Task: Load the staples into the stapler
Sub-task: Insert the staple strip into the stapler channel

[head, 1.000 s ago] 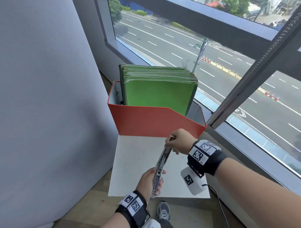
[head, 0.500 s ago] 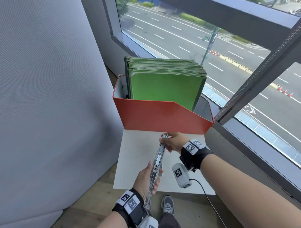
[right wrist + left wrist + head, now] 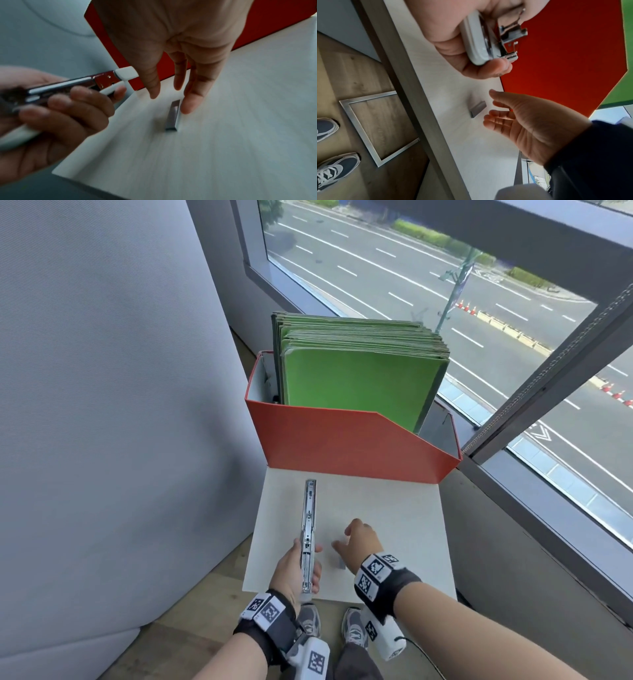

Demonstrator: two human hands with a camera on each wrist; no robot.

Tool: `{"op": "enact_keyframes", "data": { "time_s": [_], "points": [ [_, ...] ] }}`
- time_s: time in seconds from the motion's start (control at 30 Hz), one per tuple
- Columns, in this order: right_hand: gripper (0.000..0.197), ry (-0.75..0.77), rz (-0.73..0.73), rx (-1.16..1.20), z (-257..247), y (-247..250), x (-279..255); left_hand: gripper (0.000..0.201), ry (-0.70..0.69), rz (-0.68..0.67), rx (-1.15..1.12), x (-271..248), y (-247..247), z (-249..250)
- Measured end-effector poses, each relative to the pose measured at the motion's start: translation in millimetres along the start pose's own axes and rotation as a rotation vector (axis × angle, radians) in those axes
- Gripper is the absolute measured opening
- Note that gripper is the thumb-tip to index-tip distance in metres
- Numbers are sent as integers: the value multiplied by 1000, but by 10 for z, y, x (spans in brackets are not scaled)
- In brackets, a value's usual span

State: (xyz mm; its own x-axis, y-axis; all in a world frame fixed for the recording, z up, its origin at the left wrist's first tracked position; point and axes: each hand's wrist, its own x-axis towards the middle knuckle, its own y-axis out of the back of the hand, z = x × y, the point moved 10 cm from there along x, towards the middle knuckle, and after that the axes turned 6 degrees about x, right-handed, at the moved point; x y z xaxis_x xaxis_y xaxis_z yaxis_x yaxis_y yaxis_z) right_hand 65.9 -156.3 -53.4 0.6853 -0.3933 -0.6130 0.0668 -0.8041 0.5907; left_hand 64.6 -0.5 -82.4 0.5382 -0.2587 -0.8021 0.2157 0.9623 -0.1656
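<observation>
The stapler [image 3: 308,529] is swung open into one long metal strip that points away from me; my left hand [image 3: 297,570] grips its near end. Seen from the left wrist, the white base and hinge of the stapler [image 3: 481,40] sit in my left hand [image 3: 458,56]. A short grey staple strip [image 3: 342,563] lies on the white table [image 3: 394,508] near its front edge. My right hand [image 3: 356,542] hovers over it, fingers straight and spread. In the right wrist view one fingertip [image 3: 188,108] is right beside the staple strip [image 3: 173,116]; I cannot tell if it touches.
A red file box [image 3: 342,440] full of green folders [image 3: 359,378] stands at the table's far edge. A grey padded partition [image 3: 102,405] closes off the left, a window [image 3: 479,302] the right. My shoes [image 3: 352,628] are on the wooden floor below.
My right hand has let go of the stapler's far end and come back and down to the staple strip. The stapler now points straight ahead, held by the left hand alone.
</observation>
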Motion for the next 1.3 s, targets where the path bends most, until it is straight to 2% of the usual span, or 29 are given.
{"op": "enact_keyframes", "data": {
  "time_s": [0.1,0.3,0.47,0.67,0.77,0.83,0.9,1.0,1.2,1.3],
  "points": [
    [47,-4,-2,-56,33,-120,41,55,-20,23,22,17,55,-17],
    [28,40,-15,-142,49,-202,79,57,-42,56,62,20,148,-12],
    [28,19,2,-89,56,-71,101,57,-59,45,70,20,103,18],
    [7,28,127,277,10,631,68,54,-90,-60,87,52,-212,27],
    [11,74,74,515,-161,835,-52,51,-103,-129,80,45,-470,23],
    [10,101,39,576,-253,889,-172,47,-104,-157,92,19,-650,43],
    [6,125,26,558,-289,887,-284,42,-98,-194,91,-13,-826,77],
    [16,133,92,488,-224,918,-371,38,-75,-216,89,-7,-982,92],
    [12,133,177,424,-138,1014,-417,42,-86,-221,73,-12,-1023,77],
    [19,154,182,395,-178,1020,-434,42,-94,-222,76,-28,-1029,81]
  ]
}}
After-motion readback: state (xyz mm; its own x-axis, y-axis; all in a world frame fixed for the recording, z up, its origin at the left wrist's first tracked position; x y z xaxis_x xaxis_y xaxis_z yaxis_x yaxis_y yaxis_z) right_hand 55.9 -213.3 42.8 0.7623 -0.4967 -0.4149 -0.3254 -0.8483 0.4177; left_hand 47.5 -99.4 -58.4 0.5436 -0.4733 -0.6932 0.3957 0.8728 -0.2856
